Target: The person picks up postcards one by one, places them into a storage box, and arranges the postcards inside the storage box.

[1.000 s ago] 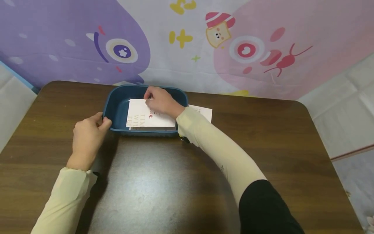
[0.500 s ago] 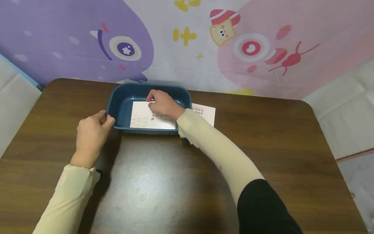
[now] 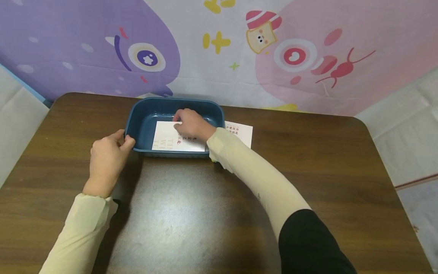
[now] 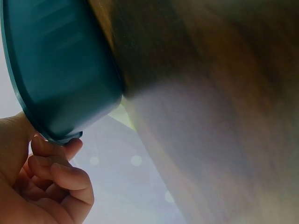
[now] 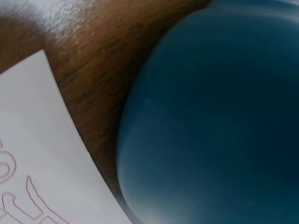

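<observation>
A dark blue plastic bin [image 3: 139, 127] stands near the back of the table. My left hand [image 3: 107, 160] pinches its rim at the left front corner; in the left wrist view, the thumb and fingers [image 4: 70, 179] meet around that rim. Inside the bin, my right hand [image 3: 193, 123] pinches the back edge of a white card [image 3: 162, 137] with printed letters, and partly covers it. A second white printed card [image 3: 243, 134] sticks out to the right of the bin, partly behind my right forearm. The right wrist view shows this card [image 5: 42, 121] on the table beside the bin wall [image 5: 201, 116].
The brown wooden table [image 3: 308, 171] reaches to a cartoon-printed backdrop [image 3: 219, 72] close behind the bin. White panels [image 3: 403, 133] stand at the sides. A small dark and yellow item [image 3: 215, 160] shows beneath my right cuff.
My right hand has lowered the card inside the bin, slightly toward the front. The left hand keeps its hold on the rim. The head view has shifted a little.
</observation>
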Demonstrator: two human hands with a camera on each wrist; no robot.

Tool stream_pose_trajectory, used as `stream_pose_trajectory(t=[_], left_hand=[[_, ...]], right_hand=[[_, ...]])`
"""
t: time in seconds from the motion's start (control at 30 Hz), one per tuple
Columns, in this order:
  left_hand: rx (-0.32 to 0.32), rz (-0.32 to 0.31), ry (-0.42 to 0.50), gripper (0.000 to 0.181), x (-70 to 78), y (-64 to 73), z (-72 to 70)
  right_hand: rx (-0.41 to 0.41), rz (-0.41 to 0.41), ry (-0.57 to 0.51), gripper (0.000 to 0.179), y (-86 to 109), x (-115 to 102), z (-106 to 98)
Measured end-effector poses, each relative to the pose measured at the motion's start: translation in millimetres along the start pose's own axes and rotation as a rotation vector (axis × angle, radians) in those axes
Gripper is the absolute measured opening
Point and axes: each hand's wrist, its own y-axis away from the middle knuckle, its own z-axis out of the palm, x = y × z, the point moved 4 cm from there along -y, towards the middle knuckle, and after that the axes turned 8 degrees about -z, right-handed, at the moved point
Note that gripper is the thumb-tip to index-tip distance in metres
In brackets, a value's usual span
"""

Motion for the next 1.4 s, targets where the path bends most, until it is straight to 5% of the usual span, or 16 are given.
stream_pose_trajectory(t=[0.6,1.4], left_hand=[[0.003,0.009,-0.006,0.027,-0.2,2.9,1.2],[0.012,0.017,-0.003,0.025,0.8,0.7,-0.1]], right_hand=[[0.002,-0.081,0.189,0.032,8.8,-3,4],[-0.004,-0.064,0.246,0.031,11.5,-8,-10]])
